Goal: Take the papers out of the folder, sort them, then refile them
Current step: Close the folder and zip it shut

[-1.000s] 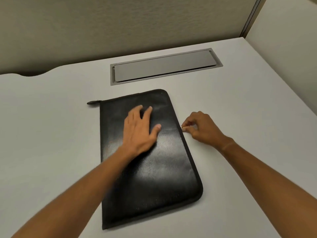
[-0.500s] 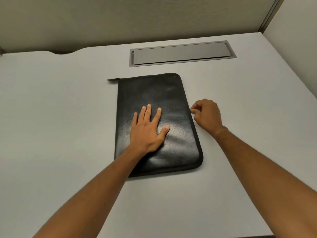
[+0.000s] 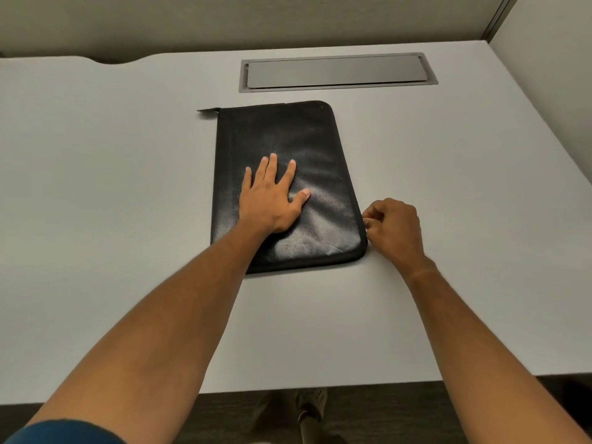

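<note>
A black leather zip folder [image 3: 307,145] lies flat and closed on the white desk [image 3: 112,187], its long side running away from me. My left hand [image 3: 272,200] rests flat on its cover with the fingers spread. My right hand [image 3: 395,229] is at the folder's right edge near the front right corner, its fingers curled and pinching the zipper pull there. The pull itself is too small to make out. No papers are visible.
A grey metal cable hatch [image 3: 336,72] is set into the desk behind the folder. Beige partition walls [image 3: 224,20] close off the back and right. The desk's front edge runs near my body, with the floor and a shoe [image 3: 310,408] below.
My right hand has slid along the folder's right edge toward me, from mid-edge to near the front corner. My left hand stays flat on the cover. My head has tilted down.
</note>
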Motion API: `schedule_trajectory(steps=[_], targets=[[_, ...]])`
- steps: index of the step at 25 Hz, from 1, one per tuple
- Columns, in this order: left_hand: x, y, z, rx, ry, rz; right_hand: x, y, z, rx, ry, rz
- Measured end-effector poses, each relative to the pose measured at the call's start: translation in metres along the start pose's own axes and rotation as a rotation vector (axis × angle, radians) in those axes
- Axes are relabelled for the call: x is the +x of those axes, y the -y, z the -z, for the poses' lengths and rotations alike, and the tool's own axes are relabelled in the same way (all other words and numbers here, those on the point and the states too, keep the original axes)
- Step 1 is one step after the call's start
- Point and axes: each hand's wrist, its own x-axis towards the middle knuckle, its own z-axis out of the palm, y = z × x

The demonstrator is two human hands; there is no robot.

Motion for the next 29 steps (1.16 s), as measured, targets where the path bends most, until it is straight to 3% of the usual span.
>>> schedule_trajectory(steps=[6, 12, 22, 26, 29], targets=[[-0.002, -0.004, 0.006, -0.01, 0.111, 0.042, -0.046, -0.005, 0.008, 0.052, 0.044, -0.048], [-0.048, 0.027, 0.011, -0.027, 0.036, -0.192, -0.066, -0.001, -0.005, 0.144, -0.172, -0.087], [-0.058, 0.034, 0.007, 0.007, 0.048, -0.158, -0.114, 0.034, -0.028, 0.206, -0.275, -0.16], [-0.081, 0.017, 0.013, 0.073, 0.087, -0.464, -0.124, 0.044, -0.033, 0.196, -0.317, -0.185], [-0.081, 0.017, 0.013, 0.204, 0.145, -0.535, -0.124, 0.047, -0.036, 0.194, -0.333, -0.205]])
